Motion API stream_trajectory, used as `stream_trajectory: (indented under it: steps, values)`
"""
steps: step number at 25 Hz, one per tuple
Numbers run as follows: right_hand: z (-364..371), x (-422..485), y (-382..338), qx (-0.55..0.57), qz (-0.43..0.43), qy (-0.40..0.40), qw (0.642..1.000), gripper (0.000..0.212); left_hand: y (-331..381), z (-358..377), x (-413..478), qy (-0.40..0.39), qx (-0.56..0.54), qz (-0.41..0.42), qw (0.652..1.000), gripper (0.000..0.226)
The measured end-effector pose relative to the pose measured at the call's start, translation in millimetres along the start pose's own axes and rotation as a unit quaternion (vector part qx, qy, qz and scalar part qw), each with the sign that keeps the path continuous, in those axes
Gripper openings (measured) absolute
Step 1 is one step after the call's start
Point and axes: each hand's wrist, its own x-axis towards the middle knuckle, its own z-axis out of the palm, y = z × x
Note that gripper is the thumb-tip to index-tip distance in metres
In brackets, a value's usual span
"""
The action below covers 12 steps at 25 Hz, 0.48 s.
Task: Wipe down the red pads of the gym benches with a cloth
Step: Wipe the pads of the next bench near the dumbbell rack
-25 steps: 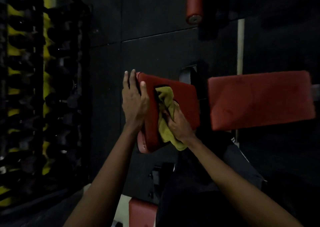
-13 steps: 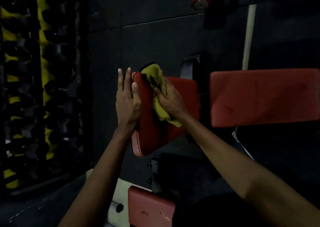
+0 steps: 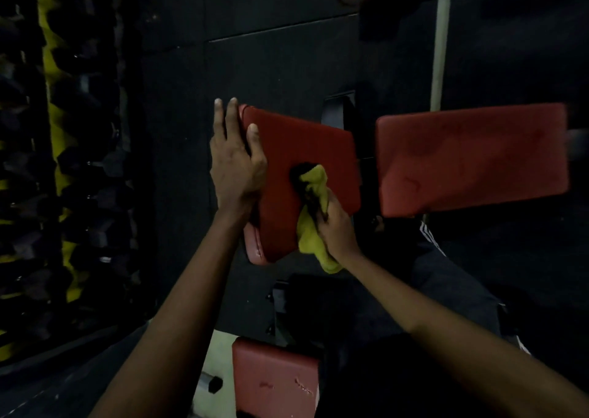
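Your right hand (image 3: 338,226), fingers bunched round the yellow cloth (image 3: 314,220), has swept from the top left corner of the tilted seat pad (image 3: 302,143), where it was half a second ago, down to the pad's lower middle. Your left hand (image 3: 237,159) keeps its place on the pad's left edge, thumb laid across the red face and fingers straight behind it, steadying the pad against the stroke. The cloth presses on the pad, its tail hanging past the lower edge. This pass seems to finish much of this pad's face. The long back pad (image 3: 471,159) to the right and the small red pad (image 3: 274,379) below appear yet to be wiped.
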Motion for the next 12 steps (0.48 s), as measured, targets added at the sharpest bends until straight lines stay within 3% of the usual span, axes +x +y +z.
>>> stream_trajectory:
  steps: [3, 5, 8, 9, 12]
  values:
    - [-11.4, 30.8, 5.0, -0.003, 0.148, 0.026, 0.989, 0.038, 3.1, -2.2, -1.6, 0.002, -0.015, 0.004, 1.000, 0.055]
    - [-2.1, 19.2, -5.1, -0.010, 0.172, 0.005, 0.985, 0.052, 2.3, -2.1, -3.6, 0.004, -0.023, 0.006, 1.000, 0.055]
    - [24.4, -16.7, -16.1, 0.005, 0.141, -0.010, 0.990, 0.062, 3.0, -0.7, -5.1, 0.007, -0.019, -0.002, 1.000, 0.056]
    - [30.7, -22.0, -16.5, -0.003, 0.132, 0.012, 0.991, 0.062, 3.5, -0.5, -4.6, 0.008, -0.017, -0.004, 1.000, 0.056]
    - [31.3, -2.9, -16.0, 0.013, 0.148, 0.124, 0.981, 0.032, 2.3, -2.6, -3.2, 0.011, -0.022, -0.006, 1.000, 0.057]
